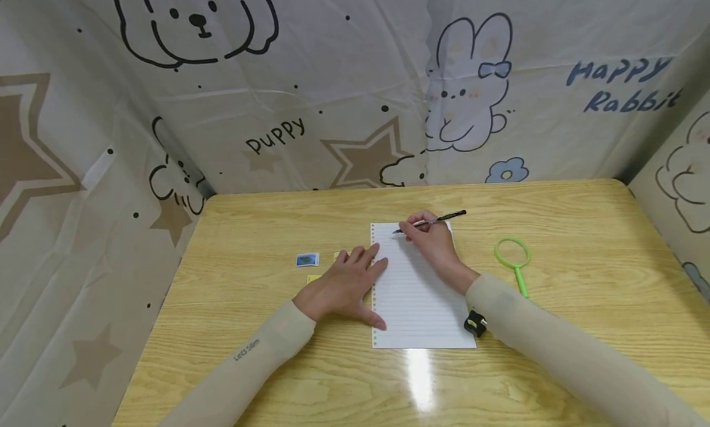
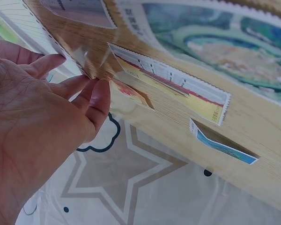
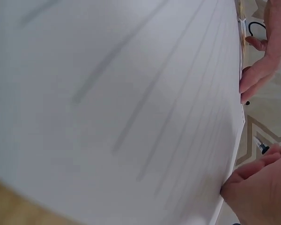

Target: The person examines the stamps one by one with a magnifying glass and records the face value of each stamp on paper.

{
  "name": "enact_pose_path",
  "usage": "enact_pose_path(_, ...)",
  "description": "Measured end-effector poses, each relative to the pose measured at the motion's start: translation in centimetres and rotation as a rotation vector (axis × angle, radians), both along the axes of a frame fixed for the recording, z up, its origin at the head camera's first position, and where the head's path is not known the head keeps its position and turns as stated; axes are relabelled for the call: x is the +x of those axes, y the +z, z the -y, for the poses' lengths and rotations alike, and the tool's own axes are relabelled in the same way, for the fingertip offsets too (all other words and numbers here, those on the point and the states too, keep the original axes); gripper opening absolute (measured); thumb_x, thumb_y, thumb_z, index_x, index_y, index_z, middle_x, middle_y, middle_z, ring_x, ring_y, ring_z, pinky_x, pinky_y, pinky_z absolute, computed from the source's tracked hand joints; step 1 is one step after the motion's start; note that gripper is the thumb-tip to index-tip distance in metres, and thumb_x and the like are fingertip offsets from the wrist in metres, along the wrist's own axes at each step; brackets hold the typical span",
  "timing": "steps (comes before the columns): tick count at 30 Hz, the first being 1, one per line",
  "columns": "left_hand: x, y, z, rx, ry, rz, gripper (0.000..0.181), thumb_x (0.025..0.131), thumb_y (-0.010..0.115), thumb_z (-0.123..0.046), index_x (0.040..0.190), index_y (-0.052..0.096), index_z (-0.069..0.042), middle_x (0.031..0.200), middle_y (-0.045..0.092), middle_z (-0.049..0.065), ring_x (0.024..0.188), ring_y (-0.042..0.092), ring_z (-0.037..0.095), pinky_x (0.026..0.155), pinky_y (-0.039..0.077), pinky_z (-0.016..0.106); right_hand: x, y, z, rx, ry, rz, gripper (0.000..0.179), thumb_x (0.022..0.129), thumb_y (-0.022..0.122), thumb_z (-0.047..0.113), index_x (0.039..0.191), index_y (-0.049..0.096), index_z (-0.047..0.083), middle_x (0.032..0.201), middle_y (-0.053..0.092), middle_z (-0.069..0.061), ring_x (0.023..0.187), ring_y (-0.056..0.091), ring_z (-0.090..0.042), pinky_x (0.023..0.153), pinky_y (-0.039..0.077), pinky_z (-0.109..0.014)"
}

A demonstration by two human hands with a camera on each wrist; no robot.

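Observation:
A sheet of lined paper [image 1: 421, 297] with punched holes down its left side lies on the table. Near its top, my right hand [image 1: 435, 239] pinches a black pen [image 1: 452, 215], its tip pointing left over the upper lines. In the right wrist view, the pen [image 3: 263, 148] shows just past the fingers of that hand [image 3: 262, 183]. My left hand [image 1: 349, 285] lies with spread fingers across the paper's left edge, thumb lower down. Beside that hand [image 2: 47, 98], in the left wrist view, are a yellow-and-white stamp [image 2: 178, 86] and a blue-edged stamp [image 2: 225, 147].
A small blue stamp [image 1: 307, 259] lies left of my left hand, which partly covers other stamps. A green magnifying glass [image 1: 517, 268] lies right of the paper. At the paper's lower right edge is a small black object [image 1: 474, 323], partly under the sleeve. Printed cloth [image 1: 344, 106] hangs behind the table.

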State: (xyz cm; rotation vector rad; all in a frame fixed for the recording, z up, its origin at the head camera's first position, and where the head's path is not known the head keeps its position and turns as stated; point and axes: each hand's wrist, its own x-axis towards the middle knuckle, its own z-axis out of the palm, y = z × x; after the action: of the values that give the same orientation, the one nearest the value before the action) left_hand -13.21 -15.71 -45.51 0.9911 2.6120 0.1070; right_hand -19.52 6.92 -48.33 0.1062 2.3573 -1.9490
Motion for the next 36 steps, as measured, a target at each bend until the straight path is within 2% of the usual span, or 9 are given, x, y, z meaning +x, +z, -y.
enact_pose_path(4,0.0,0.0,-0.1,-0.004,-0.002,-0.008,0.125,0.078,0.080,-0.084,0.169,0.037,-0.009,0.177,0.023,0.022,0.155,0.029,0.040,0.119,0.030,0.060,0.2,0.0,-0.5,-0.102,0.039,0.060,0.026,0.107,0.072,0.025,0.114,0.072,0.000,0.086,0.077,0.001,0.078,0.068,-0.008,0.068,0.051,-0.020)
enact_pose_path(10,0.0,0.0,-0.1,-0.021,-0.005,-0.010,0.126,0.078,0.078,-0.085,0.170,0.035,-0.010,0.177,0.022,0.021,0.156,0.029,0.040,0.119,0.029,0.060,0.7,0.4,-1.2,-0.214,0.097,0.168,0.051,0.115,0.041,0.032,0.137,0.068,-0.006,0.109,0.082,-0.010,0.088,0.075,-0.013,0.081,0.057,-0.027)
enact_pose_path(13,0.0,-0.1,-0.1,-0.017,-0.006,-0.012,0.126,0.079,0.077,-0.085,0.170,0.035,-0.010,0.177,0.022,0.021,0.156,0.029,0.040,0.120,0.029,0.061,0.8,0.6,-1.3,-0.161,0.101,0.145,0.055,0.114,0.037,0.035,0.134,0.073,-0.001,0.106,0.081,-0.010,0.085,0.071,-0.015,0.078,0.053,-0.028)
enact_pose_path(16,0.0,-0.1,-0.1,-0.006,-0.007,-0.014,0.125,0.079,0.078,-0.085,0.169,0.037,-0.010,0.177,0.023,0.021,0.154,0.031,0.040,0.118,0.031,0.059,1.0,0.7,-1.3,-0.108,0.097,0.089,0.056,0.116,0.038,0.037,0.124,0.079,0.000,0.088,0.073,-0.008,0.074,0.058,-0.014,0.069,0.045,-0.027)
enact_pose_path(19,0.0,-0.1,-0.1,-0.006,-0.008,-0.021,0.125,0.078,0.078,-0.085,0.169,0.038,-0.009,0.176,0.024,0.022,0.152,0.032,0.039,0.116,0.033,0.058,1.2,0.7,-1.4,-0.120,0.103,0.010,0.058,0.118,0.041,0.041,0.111,0.079,-0.003,0.073,0.060,-0.004,0.067,0.048,-0.013,0.064,0.039,-0.028)
enact_pose_path(22,-0.1,-0.1,-0.1,-0.007,-0.009,-0.019,0.125,0.078,0.079,-0.085,0.169,0.037,-0.009,0.176,0.024,0.022,0.153,0.032,0.039,0.116,0.033,0.058,1.6,0.8,-1.5,-0.146,0.118,-0.058,0.062,0.117,0.047,0.048,0.103,0.075,-0.005,0.069,0.055,-0.002,0.064,0.046,-0.012,0.063,0.040,-0.029)
enact_pose_path(26,0.0,0.0,-0.1,-0.005,-0.011,-0.018,0.125,0.079,0.079,-0.084,0.169,0.037,-0.009,0.176,0.024,0.023,0.153,0.032,0.040,0.117,0.032,0.059,2.0,1.4,-1.6,-0.169,0.172,-0.103,0.055,0.116,0.051,0.045,0.111,0.074,-0.004,0.080,0.066,-0.008,0.070,0.059,-0.014,0.069,0.052,-0.031)
enact_pose_path(30,0.0,0.2,-0.1,-0.009,-0.017,-0.028,0.124,0.079,0.078,-0.084,0.169,0.038,-0.009,0.175,0.025,0.023,0.154,0.032,0.040,0.117,0.032,0.059,2.3,2.1,-2.1,-0.205,0.266,-0.117,0.052,0.119,0.038,0.035,0.130,0.069,-0.006,0.104,0.077,-0.018,0.086,0.072,-0.020,0.082,0.057,-0.035)
enact_pose_path(36,0.0,0.1,-0.1,-0.014,-0.015,-0.023,0.125,0.078,0.079,-0.085,0.169,0.037,-0.010,0.176,0.024,0.023,0.154,0.031,0.040,0.118,0.031,0.059,2.5,2.6,-2.7,-0.187,0.287,-0.106,0.057,0.119,0.029,0.037,0.137,0.062,-0.007,0.113,0.071,-0.021,0.093,0.068,-0.020,0.089,0.055,-0.037)
